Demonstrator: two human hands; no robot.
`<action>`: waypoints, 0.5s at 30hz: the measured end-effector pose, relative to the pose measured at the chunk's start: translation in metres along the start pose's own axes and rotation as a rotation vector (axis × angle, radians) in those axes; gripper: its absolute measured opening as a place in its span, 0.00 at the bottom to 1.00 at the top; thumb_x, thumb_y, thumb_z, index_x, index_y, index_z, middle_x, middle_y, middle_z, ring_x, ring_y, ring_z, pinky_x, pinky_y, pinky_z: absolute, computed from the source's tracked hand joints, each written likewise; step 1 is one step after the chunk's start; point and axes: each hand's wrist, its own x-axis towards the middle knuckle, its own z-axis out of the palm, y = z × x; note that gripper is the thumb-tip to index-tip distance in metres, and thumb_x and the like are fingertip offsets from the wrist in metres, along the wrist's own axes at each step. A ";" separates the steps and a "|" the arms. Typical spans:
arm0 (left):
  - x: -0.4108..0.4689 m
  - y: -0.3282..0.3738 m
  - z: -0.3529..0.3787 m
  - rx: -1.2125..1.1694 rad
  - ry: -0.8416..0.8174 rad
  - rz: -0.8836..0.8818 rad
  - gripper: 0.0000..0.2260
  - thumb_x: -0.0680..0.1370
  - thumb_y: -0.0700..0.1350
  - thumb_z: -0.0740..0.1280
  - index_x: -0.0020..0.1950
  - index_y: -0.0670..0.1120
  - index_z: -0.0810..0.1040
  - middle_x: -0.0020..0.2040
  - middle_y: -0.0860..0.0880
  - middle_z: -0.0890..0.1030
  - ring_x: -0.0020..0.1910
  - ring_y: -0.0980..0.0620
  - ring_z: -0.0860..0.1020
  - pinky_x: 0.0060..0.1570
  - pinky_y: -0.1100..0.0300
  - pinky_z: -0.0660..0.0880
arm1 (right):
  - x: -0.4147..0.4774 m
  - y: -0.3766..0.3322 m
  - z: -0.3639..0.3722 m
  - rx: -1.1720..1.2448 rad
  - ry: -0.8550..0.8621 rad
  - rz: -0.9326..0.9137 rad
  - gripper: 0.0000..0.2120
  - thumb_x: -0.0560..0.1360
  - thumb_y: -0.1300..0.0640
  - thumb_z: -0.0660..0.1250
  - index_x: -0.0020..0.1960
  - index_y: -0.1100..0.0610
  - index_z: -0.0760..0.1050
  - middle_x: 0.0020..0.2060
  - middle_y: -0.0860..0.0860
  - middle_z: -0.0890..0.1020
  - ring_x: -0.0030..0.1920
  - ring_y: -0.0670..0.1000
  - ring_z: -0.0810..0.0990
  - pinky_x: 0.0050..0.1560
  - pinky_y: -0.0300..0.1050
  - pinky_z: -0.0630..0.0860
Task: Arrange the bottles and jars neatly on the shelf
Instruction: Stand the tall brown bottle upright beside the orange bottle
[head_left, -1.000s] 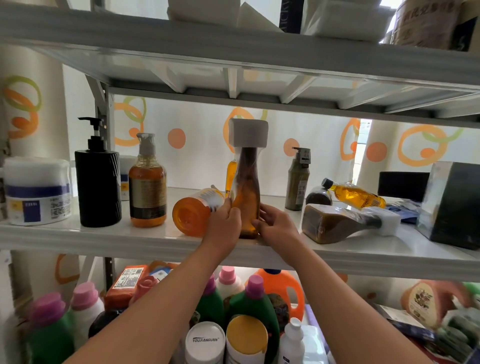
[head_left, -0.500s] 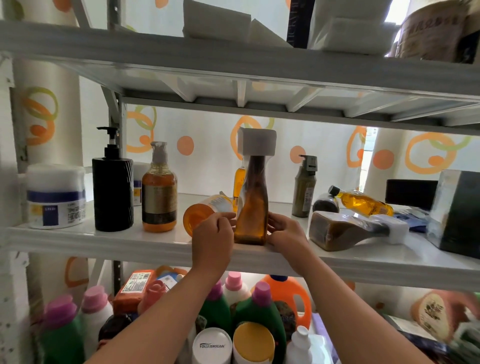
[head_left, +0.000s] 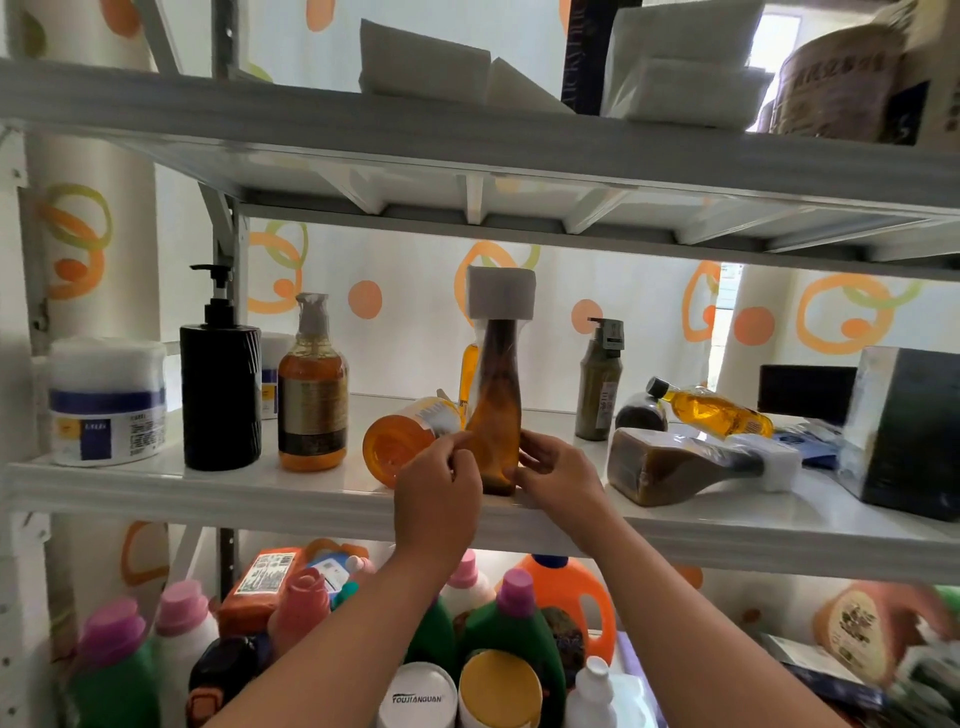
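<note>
Two hands are closed about the foot of the tall amber bottle (head_left: 496, 410), which stands upright near the front edge of the middle shelf (head_left: 260, 493). The left hand (head_left: 436, 493) is curled against its lower left flank, and the right hand (head_left: 558, 475) is wrapped round the lower right flank with the thumb at the base. The bottle's long axis is vertical and rises from between the two grips, so any sideways shift is judged to be steered from low down, with the heavy-looking top unsupported. The body is waisted, glossy and sheathed in clear film, and the cap is boxed in a white foam block. Just to the left, partly hidden by the left hand (the nearer one), an orange jar (head_left: 405, 441) lies on its side, base toward the viewer and axis running back and to the right. It is smooth, round and translucent, and is judged liable to roll. To the right, nearer the right hand, a film-wrapped brown bottle (head_left: 675, 467) also lies flat.
</note>
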 end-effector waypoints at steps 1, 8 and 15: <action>0.000 0.000 0.001 -0.007 0.005 -0.003 0.15 0.81 0.47 0.56 0.62 0.48 0.77 0.54 0.49 0.83 0.48 0.55 0.78 0.51 0.59 0.79 | 0.002 -0.001 0.000 0.006 -0.011 0.032 0.33 0.69 0.54 0.74 0.70 0.50 0.65 0.63 0.49 0.76 0.65 0.51 0.73 0.57 0.42 0.75; -0.009 0.005 0.011 -0.032 -0.058 0.044 0.16 0.80 0.51 0.57 0.65 0.50 0.74 0.54 0.51 0.82 0.48 0.57 0.77 0.53 0.61 0.76 | 0.005 -0.015 0.006 0.053 -0.124 0.083 0.31 0.65 0.50 0.76 0.63 0.48 0.66 0.60 0.52 0.74 0.57 0.50 0.75 0.59 0.52 0.76; 0.002 0.008 0.021 -0.110 -0.256 -0.037 0.27 0.75 0.60 0.62 0.71 0.53 0.62 0.63 0.51 0.75 0.60 0.50 0.76 0.59 0.54 0.75 | 0.001 0.001 0.004 -0.046 0.017 -0.056 0.20 0.66 0.53 0.74 0.54 0.47 0.68 0.52 0.49 0.73 0.52 0.48 0.74 0.45 0.37 0.75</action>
